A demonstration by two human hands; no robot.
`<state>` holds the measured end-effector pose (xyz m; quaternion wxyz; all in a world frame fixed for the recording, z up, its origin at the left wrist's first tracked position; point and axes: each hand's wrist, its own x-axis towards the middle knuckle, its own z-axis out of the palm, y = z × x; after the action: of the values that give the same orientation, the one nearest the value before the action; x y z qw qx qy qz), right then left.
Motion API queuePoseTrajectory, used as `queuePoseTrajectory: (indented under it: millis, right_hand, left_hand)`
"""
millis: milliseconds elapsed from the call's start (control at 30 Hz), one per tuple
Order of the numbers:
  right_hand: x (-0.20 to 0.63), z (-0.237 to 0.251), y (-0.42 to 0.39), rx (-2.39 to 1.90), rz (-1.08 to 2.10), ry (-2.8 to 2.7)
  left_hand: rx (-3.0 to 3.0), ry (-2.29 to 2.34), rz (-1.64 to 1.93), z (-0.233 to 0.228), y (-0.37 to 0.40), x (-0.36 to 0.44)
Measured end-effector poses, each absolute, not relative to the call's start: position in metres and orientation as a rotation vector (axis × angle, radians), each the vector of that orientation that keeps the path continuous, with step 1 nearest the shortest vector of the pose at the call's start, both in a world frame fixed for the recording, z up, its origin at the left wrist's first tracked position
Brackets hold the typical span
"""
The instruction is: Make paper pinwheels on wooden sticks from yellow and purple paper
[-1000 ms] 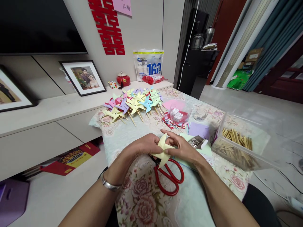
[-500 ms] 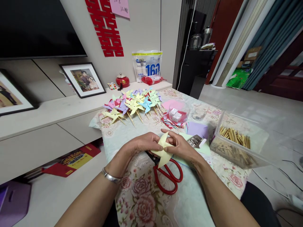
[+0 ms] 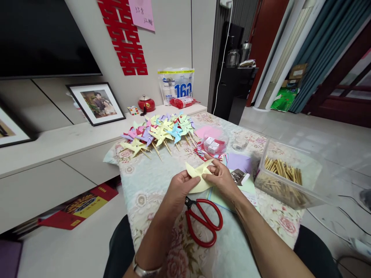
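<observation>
Pale-yellow paper pinwheel head with pointed vanes is held above the flower-patterned cloth-covered tabletop, pinched near its centre between both thumbs and fingers of the left hand and right hand. No fastener can be made out at its middle; the underside is hidden. Main risk: if either thumb is eased off, folded tips could spring outward and centring would be lost. If pressed too hard, the paper could be creased or torn at the narrow middle. Red-handled metal scissors lie right below; blades are mostly covered by the left hand, so whether they are spread can't be told. Skin or paper could be nicked if the hand is dropped carelessly. The small open grey box of silvery metal pieces sits just beyond the right wrist; contents could be spilled if it's clipped by the forearm.
</observation>
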<state>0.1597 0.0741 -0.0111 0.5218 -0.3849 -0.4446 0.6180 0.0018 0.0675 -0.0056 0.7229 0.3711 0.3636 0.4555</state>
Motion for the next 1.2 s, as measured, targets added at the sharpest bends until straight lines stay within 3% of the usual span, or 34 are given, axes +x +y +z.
queuePoseTrajectory:
  millis: [567,867,1200]
  right_hand:
    - [0.161,-0.021,0.077,-0.922,1.506,-1.202]
    - [0.159,-0.024,0.078,-1.046,1.108,-1.365]
    - [0.168,-0.009,0.071,-0.852,0.722,-1.92]
  left_hand:
    - [0.747,0.934,1.137,-0.028,0.069,0.003]
    - [0.648,0.764,1.127,-0.018,0.07,-0.014]
    - [0.631,0.822,1.122,-0.019,0.074,-0.022]
